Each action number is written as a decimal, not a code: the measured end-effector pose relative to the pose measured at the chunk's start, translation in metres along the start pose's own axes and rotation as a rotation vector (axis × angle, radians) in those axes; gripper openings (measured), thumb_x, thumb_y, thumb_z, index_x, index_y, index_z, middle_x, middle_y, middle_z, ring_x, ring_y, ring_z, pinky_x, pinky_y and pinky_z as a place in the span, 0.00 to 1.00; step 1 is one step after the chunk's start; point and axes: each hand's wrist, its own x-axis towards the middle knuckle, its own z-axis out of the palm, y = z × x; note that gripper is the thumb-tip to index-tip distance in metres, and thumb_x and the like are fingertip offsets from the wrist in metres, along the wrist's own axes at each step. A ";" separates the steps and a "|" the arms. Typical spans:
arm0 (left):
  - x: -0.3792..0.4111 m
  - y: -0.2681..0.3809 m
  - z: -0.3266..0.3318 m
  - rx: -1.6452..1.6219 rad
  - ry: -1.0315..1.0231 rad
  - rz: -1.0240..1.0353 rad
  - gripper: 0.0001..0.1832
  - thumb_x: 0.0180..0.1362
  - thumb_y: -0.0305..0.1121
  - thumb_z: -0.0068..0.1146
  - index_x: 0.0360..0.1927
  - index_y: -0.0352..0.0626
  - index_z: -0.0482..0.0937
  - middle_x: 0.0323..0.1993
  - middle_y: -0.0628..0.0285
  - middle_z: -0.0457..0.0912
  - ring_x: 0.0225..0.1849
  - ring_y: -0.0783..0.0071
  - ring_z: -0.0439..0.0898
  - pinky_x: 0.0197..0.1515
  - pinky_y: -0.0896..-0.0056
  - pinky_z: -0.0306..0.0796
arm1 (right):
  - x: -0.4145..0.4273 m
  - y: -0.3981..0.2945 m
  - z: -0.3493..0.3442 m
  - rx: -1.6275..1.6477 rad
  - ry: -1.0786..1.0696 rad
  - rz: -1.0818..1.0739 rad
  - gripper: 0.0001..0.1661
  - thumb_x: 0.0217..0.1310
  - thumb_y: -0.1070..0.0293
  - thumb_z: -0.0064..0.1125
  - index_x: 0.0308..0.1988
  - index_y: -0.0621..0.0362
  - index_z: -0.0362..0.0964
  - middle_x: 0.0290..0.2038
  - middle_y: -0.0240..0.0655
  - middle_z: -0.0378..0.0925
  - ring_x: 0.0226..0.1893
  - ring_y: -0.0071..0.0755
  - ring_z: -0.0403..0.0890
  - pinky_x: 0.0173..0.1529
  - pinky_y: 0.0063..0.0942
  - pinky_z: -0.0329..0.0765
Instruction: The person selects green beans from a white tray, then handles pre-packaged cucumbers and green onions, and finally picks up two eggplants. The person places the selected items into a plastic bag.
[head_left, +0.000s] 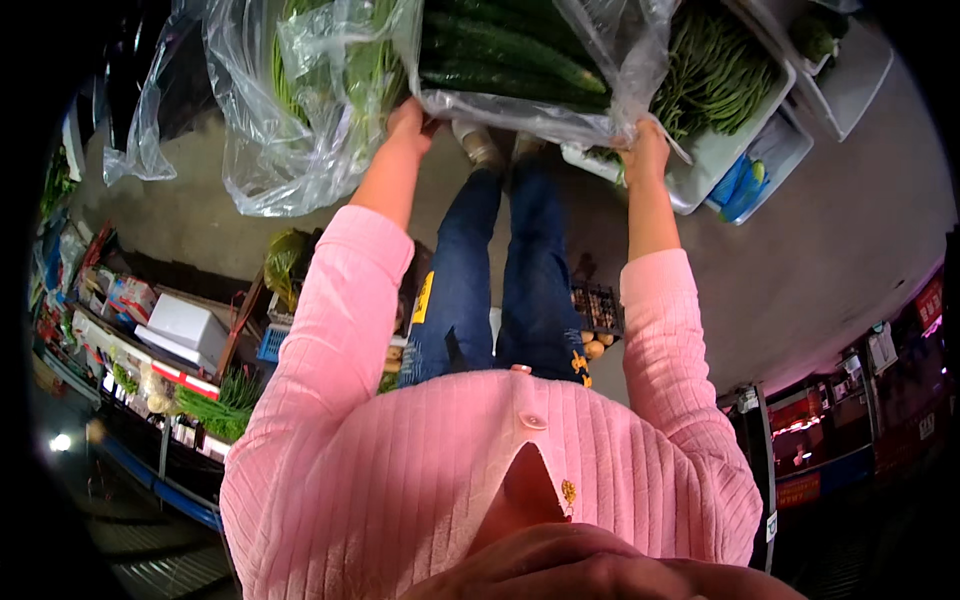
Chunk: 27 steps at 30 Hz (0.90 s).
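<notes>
Dark green cucumbers (517, 60) lie side by side inside a clear plastic liner (525, 112), at the top centre of the head view. My left hand (409, 126) grips the liner's near left corner; its fingertips are hidden underneath. Bunched plastic at the near right corner is held in my right hand (645, 150). Whether a box supports the cucumbers beneath the liner cannot be told. Left of them, long green stalks (367, 75) show through more clear plastic sheeting (277, 172).
Right of the cucumbers, a white plastic crate (780, 97) holds green beans (712, 71). Beside it, another crate (799, 142) contains a blue bag (739, 187). Near my legs are a black crate (600, 304) and, farther left, a white foam box (184, 330).
</notes>
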 end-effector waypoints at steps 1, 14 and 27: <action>-0.003 0.006 0.001 0.095 -0.012 -0.009 0.10 0.53 0.33 0.57 0.39 0.46 0.75 0.36 0.62 0.79 0.35 0.66 0.79 0.32 0.62 0.76 | 0.014 0.003 -0.017 -0.255 -0.020 -0.111 0.10 0.52 0.64 0.58 0.32 0.59 0.77 0.24 0.30 0.75 0.23 0.27 0.76 0.26 0.28 0.69; -0.009 -0.003 0.002 -0.264 0.004 -0.008 0.10 0.61 0.28 0.41 0.43 0.45 0.74 0.31 0.65 0.78 0.31 0.71 0.76 0.31 0.71 0.71 | -0.133 -0.149 0.069 -0.870 -0.375 -0.963 0.25 0.42 0.58 0.72 0.40 0.57 0.76 0.39 0.40 0.78 0.39 0.42 0.79 0.44 0.34 0.75; -0.080 0.018 0.008 0.181 -0.025 0.284 0.15 0.62 0.29 0.41 0.51 0.40 0.69 0.35 0.64 0.77 0.34 0.74 0.75 0.39 0.72 0.70 | 0.004 -0.203 0.159 -0.130 -0.544 -0.418 0.10 0.62 0.65 0.50 0.37 0.60 0.74 0.27 0.38 0.75 0.24 0.33 0.77 0.29 0.29 0.73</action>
